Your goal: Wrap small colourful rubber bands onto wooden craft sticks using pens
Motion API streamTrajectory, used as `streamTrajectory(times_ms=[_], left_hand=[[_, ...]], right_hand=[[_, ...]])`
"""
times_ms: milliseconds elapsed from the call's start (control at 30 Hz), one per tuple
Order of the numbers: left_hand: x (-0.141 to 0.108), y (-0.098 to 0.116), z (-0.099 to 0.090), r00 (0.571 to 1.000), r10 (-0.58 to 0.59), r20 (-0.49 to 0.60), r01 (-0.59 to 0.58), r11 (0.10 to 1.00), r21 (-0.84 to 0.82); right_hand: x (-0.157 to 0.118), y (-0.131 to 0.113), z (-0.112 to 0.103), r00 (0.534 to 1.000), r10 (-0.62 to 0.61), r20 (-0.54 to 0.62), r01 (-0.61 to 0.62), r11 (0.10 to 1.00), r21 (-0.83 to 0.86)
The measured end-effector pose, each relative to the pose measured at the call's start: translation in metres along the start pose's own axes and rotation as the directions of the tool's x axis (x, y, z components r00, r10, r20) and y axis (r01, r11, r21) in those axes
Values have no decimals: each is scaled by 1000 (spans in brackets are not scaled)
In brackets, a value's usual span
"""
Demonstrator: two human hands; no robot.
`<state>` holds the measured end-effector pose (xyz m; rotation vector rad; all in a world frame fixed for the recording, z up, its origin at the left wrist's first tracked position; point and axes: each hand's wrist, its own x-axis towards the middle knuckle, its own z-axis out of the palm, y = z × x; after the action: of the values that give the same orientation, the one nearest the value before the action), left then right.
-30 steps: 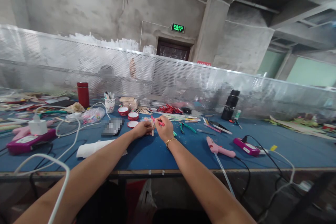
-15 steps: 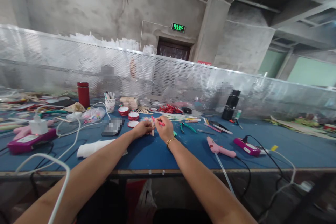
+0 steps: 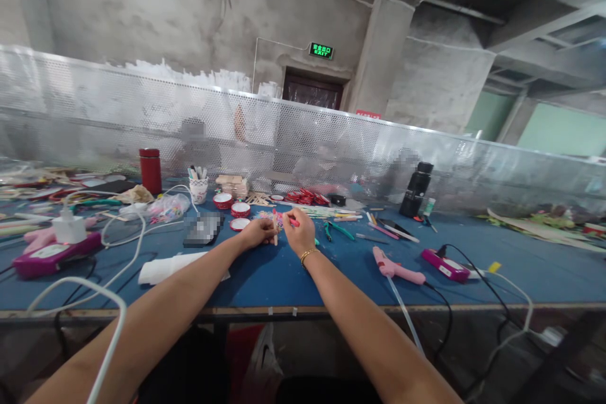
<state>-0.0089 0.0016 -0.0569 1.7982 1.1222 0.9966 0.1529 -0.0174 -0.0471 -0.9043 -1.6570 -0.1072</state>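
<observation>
In the head view, the left hand (image 3: 259, 233) is pinching a narrow pale stick (image 3: 275, 237) at the middle of the desk (image 3: 331, 284), its fingers closed, while the right hand (image 3: 300, 233) is curling closed around a slim pink tool (image 3: 294, 223), its fingertips hovering just beside the stick and seemingly apart from it. Small coloured bits (image 3: 264, 215) are lying just beyond the hands. The step in hand seems to be fine work on the stick; doing it well is probably calling for a firm but light left pinch, braced wrists and small right-hand movements, so that the stick is not twisting or slipping. The right hand's own fingers are hiding much of the pink tool, so its kind and working end are not showing, and a tiny bit could be sitting unseen at the fingertips. The left fingers are possibly covering part of the stick; whether it is touching the desk, one cannot tell. Both arms are running out of frame below.
</observation>
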Motion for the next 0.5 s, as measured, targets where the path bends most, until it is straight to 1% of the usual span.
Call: streamTrajectory(times_ms=[200, 400, 500], left_hand=[[-1, 3, 0, 1000, 3, 3, -3, 1000, 8], [-2, 5, 1, 1000, 1, -3, -1, 1000, 2], [-2, 4, 1, 1000, 0, -6, 0, 1000, 3]], right_hand=[[-1, 1, 4, 999, -39, 33, 39, 999, 9], [-1, 3, 5, 999, -36, 36, 36, 999, -2], [0, 2, 2, 1000, -23, 18, 23, 999, -25]])
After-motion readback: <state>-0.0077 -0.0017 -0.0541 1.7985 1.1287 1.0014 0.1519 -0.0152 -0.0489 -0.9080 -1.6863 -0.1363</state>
